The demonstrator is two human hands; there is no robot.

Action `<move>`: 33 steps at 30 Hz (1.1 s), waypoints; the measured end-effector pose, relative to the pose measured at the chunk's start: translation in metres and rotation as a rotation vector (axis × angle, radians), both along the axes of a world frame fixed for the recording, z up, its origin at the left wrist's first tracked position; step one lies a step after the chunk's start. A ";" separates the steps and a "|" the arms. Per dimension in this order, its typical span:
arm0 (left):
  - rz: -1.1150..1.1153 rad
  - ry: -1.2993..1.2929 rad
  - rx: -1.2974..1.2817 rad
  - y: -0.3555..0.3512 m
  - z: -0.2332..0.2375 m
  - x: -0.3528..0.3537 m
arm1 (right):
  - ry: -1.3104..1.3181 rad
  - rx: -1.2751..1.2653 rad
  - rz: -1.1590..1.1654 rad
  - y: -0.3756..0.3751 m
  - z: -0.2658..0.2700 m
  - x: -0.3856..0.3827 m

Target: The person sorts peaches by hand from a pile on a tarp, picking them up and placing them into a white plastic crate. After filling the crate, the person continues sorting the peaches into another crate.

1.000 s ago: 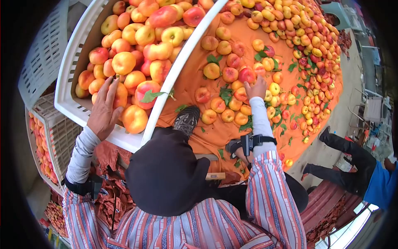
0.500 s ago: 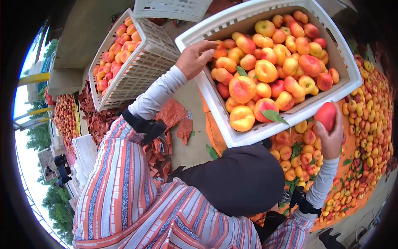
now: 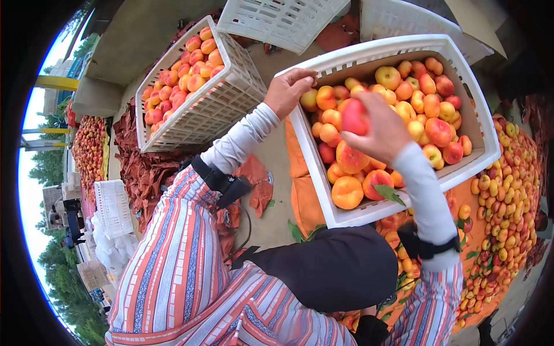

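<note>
Gripping a red fruit (image 3: 354,118), the right hand (image 3: 380,127) hangs over the white crate (image 3: 358,217); the left hand (image 3: 288,92) curls at that crate's left corner, its grip hard to tell.

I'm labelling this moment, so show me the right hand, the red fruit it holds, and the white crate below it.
Right hand (image 3: 383,128): head view, back of the hand.
Red fruit (image 3: 354,118): head view, its exposed side.
White crate (image 3: 369,215): head view, rim nearest the wearer.
</note>
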State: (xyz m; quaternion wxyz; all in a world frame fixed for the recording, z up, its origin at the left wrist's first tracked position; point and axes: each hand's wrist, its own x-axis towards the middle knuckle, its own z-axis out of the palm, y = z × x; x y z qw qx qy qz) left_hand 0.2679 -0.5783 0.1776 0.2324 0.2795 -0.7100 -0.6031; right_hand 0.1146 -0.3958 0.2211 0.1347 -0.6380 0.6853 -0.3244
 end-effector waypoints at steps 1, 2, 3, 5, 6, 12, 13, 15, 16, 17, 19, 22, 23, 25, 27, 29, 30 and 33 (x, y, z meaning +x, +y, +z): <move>-0.033 -0.041 -0.124 -0.001 0.000 0.001 | 0.030 0.042 0.008 -0.024 -0.014 0.007; -0.066 -0.083 -0.245 -0.003 -0.001 0.002 | 0.087 -0.002 0.060 -0.044 -0.030 0.012; -0.126 -0.162 -0.355 -0.007 -0.007 0.003 | 0.143 0.105 0.123 -0.059 -0.049 0.015; -0.308 -0.304 -0.602 -0.008 -0.005 0.003 | 0.227 0.180 0.163 -0.066 -0.061 0.017; -0.404 -0.375 -0.728 -0.009 -0.002 0.003 | 0.255 0.146 0.136 -0.062 -0.061 0.017; -0.604 -0.554 -0.872 -0.012 0.005 -0.009 | -0.105 -0.123 -0.308 0.040 -0.003 -0.026; -0.612 -0.561 -0.889 -0.009 0.003 -0.013 | -0.191 -0.028 -0.381 0.056 0.002 -0.023; -0.670 -0.536 -0.963 -0.004 -0.007 -0.022 | -0.148 0.082 -0.366 0.085 -0.012 -0.007; -0.687 -0.568 -0.986 -0.002 -0.006 -0.023 | -0.025 0.130 -0.299 0.088 -0.013 0.000; -0.683 -0.575 -0.983 0.001 -0.003 -0.026 | 0.010 0.185 -0.286 0.090 -0.017 0.005; -0.623 -0.560 -0.955 0.001 -0.002 -0.022 | 0.065 0.236 -0.272 0.083 -0.026 0.020; -0.508 -0.404 -0.951 0.000 -0.004 -0.016 | 0.122 0.313 -0.248 0.064 -0.028 0.036; -0.502 -0.311 -0.994 0.004 -0.002 -0.013 | 0.125 0.391 -0.212 0.058 -0.028 0.037; -0.566 -0.204 -0.945 0.025 0.014 -0.012 | 0.067 0.394 -0.137 0.056 -0.034 0.030; -0.720 -0.228 -0.915 0.049 0.016 -0.010 | 0.157 0.050 -0.263 0.063 -0.038 0.011; -0.862 -0.180 -0.977 0.068 0.007 -0.012 | 0.051 -0.137 -0.471 0.091 -0.032 -0.015; -0.898 -0.179 -1.010 0.076 0.001 -0.011 | -0.098 -0.170 -0.620 0.115 -0.019 -0.030; -0.943 -0.481 -0.879 0.090 0.009 -0.019 | -0.428 -0.367 -1.034 0.213 -0.010 -0.057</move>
